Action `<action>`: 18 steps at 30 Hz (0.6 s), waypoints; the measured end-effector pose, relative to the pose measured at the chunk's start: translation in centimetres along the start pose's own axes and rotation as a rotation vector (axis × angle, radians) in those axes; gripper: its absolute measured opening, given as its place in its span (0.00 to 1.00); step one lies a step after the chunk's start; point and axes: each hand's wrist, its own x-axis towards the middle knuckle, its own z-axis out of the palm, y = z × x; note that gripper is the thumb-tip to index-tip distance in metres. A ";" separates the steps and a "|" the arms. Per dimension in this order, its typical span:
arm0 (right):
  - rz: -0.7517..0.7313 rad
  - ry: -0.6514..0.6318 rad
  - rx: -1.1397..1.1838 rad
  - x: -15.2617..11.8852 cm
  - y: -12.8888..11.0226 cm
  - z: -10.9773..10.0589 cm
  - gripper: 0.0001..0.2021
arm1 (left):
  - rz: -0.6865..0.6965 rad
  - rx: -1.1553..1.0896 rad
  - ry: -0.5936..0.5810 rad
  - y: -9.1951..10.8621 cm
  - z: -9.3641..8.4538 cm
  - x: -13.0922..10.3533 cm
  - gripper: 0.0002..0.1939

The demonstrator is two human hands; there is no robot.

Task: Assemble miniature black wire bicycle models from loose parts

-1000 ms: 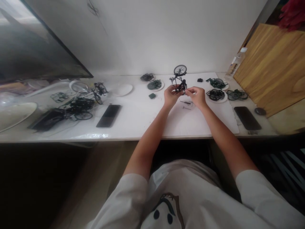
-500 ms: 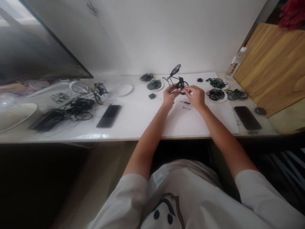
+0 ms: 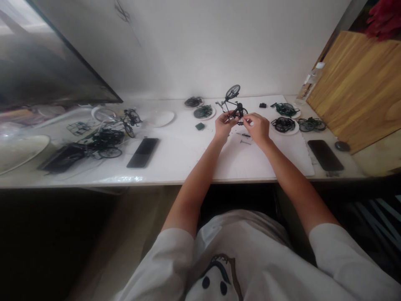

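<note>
A small black model bicycle [image 3: 232, 93] is held up over the white sheet, one wheel raised at the top and another low between my hands. My left hand [image 3: 223, 125] has its fingers closed round the lower left part of the frame. From the other side, my right hand [image 3: 258, 126] pinches at the lower wheel; whether a tiny part sits between those fingertips is too small to tell. Just below the hands lie a thin dark tool [image 3: 245, 135] and a small grey piece [image 3: 245, 142].
Plates of dark parts [image 3: 204, 111] [image 3: 284, 125] flank the hands. A phone [image 3: 143, 153] and a pile of model bicycles [image 3: 106, 140] lie left. Another phone [image 3: 325, 154], a bottle [image 3: 310, 83] and a wooden board [image 3: 360, 88] stand or lie right.
The model bicycle has turned and shifted slightly to the right, so its raised wheel shows wider. Both hands remain at nearly the same place on it.
</note>
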 end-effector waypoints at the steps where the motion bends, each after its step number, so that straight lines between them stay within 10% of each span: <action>1: 0.004 -0.003 -0.004 0.0 0.0 0.0 0.11 | 0.000 0.002 0.004 0.0 0.0 0.0 0.31; 18: -0.023 -0.059 0.017 0.5 1.7 0.0 0.10 | 0.025 0.124 0.010 0.4 0.5 -0.3 0.28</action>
